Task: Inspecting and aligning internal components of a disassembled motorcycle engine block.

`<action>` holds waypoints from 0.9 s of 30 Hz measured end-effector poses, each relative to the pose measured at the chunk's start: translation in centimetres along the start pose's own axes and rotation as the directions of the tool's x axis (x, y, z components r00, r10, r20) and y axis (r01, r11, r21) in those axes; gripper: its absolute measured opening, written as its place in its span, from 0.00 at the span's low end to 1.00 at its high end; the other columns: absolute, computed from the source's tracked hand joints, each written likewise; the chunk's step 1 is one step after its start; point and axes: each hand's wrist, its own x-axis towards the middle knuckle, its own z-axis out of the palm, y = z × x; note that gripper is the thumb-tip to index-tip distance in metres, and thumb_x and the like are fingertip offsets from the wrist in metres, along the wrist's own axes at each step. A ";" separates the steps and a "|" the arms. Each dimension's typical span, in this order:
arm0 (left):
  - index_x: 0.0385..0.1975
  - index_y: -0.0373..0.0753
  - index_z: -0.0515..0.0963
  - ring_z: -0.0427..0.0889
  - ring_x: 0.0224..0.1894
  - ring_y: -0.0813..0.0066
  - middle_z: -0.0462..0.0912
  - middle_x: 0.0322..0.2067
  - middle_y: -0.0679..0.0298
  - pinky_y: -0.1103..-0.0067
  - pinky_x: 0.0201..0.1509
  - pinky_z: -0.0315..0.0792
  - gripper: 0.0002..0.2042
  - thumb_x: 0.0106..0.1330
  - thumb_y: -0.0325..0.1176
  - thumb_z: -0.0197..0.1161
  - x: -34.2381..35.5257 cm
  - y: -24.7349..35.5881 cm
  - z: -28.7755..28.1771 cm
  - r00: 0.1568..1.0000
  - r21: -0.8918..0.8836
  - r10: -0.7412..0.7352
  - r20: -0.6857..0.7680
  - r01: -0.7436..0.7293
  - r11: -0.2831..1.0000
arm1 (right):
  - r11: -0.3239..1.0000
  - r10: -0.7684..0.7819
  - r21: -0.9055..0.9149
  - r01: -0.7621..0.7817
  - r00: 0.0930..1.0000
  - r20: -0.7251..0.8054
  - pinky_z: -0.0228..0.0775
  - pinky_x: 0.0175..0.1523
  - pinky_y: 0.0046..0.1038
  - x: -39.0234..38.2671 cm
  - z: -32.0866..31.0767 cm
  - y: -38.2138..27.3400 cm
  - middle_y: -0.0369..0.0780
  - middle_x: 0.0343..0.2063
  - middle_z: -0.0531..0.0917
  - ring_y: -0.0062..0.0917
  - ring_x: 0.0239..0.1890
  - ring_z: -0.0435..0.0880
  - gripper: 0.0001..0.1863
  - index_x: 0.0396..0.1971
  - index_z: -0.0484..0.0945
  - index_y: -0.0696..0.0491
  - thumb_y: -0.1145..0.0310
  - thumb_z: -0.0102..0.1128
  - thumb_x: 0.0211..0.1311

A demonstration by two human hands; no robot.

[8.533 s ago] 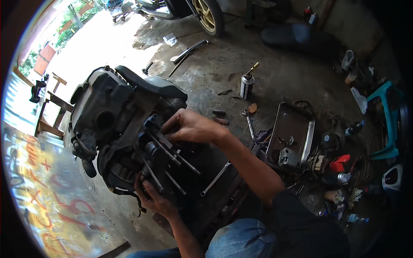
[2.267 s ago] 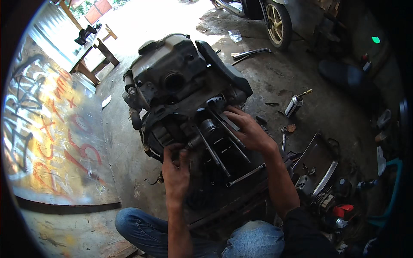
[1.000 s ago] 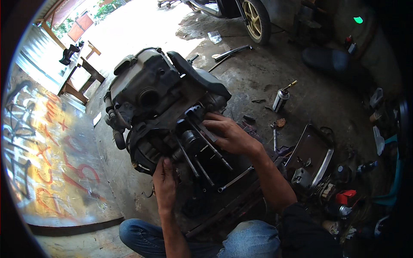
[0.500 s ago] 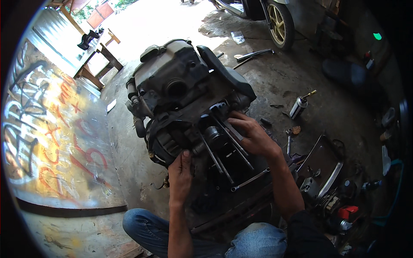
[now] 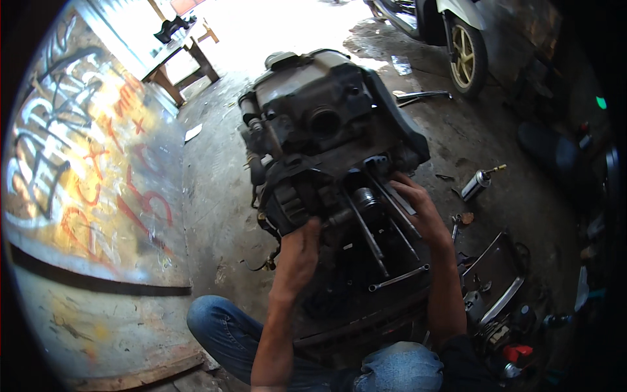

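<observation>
A dark, grimy scooter engine stands in front of me, its cylinder off. A bare piston shows among several long metal studs. My left hand is at the lower edge of a finned fan wheel on the engine's left side. Its thumb is blurred and its other fingers are hidden. To the right of the studs, my right hand has its fingers closed around a flat grey metal strip, beside the engine case.
A wrench lies below the studs. On the right are a spray can, a metal tray and loose parts. Behind stands a motorcycle with a gold-spoked wheel. A painted metal panel bounds the left, near a wooden bench.
The whole view has shifted, so the engine appears farther right and slightly higher or lower in places. My left hand has turned a little; my right hand stays beside the studs with the strip.
</observation>
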 end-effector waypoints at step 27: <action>0.34 0.32 0.72 0.65 0.28 0.77 0.69 0.23 0.64 0.77 0.33 0.63 0.18 0.77 0.43 0.52 0.0 -0.5 1.2 0.989 -0.225 0.145 -0.001 -0.142 0.964 | 0.985 0.150 0.080 -0.155 0.986 0.067 0.66 0.39 0.31 1.2 0.7 -2.0 0.44 0.28 0.74 0.32 0.32 0.73 0.10 0.33 0.76 0.64 0.70 0.61 0.64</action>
